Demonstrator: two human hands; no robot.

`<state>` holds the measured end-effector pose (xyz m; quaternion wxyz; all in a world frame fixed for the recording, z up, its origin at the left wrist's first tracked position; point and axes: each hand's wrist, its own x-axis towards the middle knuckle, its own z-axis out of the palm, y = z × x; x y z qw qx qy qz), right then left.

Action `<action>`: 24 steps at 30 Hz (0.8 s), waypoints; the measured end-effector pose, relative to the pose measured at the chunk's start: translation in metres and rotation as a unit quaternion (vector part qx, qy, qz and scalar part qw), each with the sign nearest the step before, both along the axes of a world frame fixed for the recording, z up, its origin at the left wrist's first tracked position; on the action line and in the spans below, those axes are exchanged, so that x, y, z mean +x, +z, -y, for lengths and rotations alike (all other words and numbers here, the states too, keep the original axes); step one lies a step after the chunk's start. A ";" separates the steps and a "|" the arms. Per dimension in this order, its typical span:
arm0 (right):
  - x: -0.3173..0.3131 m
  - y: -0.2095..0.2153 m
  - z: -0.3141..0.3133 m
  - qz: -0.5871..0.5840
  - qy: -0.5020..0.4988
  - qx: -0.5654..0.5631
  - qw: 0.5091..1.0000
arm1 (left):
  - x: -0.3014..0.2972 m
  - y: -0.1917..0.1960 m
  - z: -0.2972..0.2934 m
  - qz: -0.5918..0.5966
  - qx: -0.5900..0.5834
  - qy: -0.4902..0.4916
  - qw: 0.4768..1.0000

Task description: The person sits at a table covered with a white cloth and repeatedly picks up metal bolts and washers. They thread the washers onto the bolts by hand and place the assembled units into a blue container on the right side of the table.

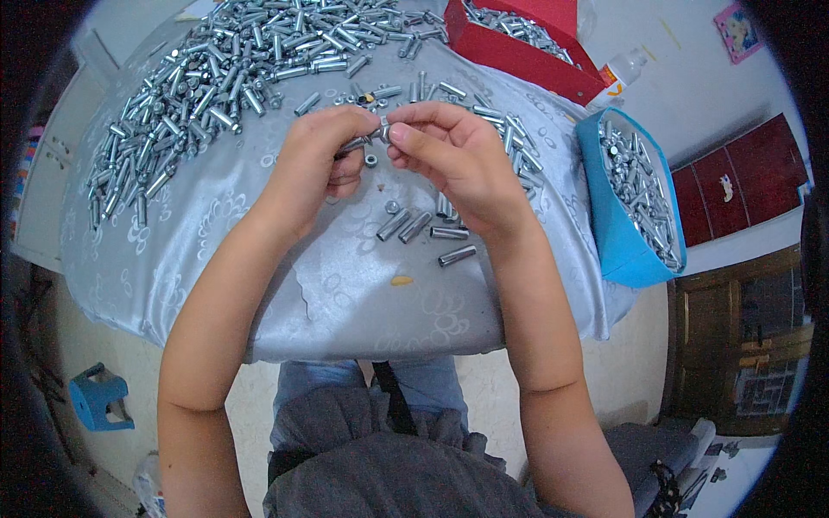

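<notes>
My left hand (313, 160) is closed around a silver metal bolt (356, 144), most of it hidden by the fingers. At the bolt's end, the thumb and forefinger of my right hand (462, 160) pinch a small silver nut (385, 129). The two hands meet over the far middle of the table. Just below them lies a loose nut (370, 161). Several metal sleeves (415, 227) are scattered nearer to me, beside my right wrist. More loose sleeves and bolts (514, 142) lie behind and to the right of my right hand.
A big heap of metal anchor bolts (224, 82) covers the far left of the cloth-covered table (345, 319). A red box (518, 65) and a blue fabric bin (635, 250), both holding bolts, stand at the right. Near the red box is a clear bottle (625, 67). A blue stool (100, 397) stands on the floor.
</notes>
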<state>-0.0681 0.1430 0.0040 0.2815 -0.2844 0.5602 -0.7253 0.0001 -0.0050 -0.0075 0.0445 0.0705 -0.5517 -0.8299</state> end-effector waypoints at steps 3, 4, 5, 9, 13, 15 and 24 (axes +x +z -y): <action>0.001 0.001 0.001 0.002 0.004 0.008 1.000 | 0.002 0.005 -0.001 0.004 -0.017 0.000 1.000; 0.002 0.001 0.001 0.005 0.005 0.010 1.000 | 0.003 0.005 0.000 0.006 -0.022 0.000 1.000; 0.002 0.002 0.001 0.015 0.009 0.009 1.000 | 0.003 0.006 0.000 0.008 -0.027 0.000 1.000; 0.001 0.001 -0.001 0.069 0.020 0.008 0.997 | 0.002 0.009 -0.006 0.020 -0.086 0.052 0.995; 0.004 0.007 -0.002 0.099 0.040 0.021 0.994 | 0.001 0.008 -0.005 0.003 -0.119 0.035 0.992; 0.004 0.012 -0.006 0.112 0.060 0.034 0.991 | 0.001 0.006 -0.004 -0.015 -0.102 0.014 0.995; 0.005 0.005 -0.003 0.107 0.070 -0.017 0.992 | 0.004 0.011 -0.008 -0.007 -0.038 0.001 0.999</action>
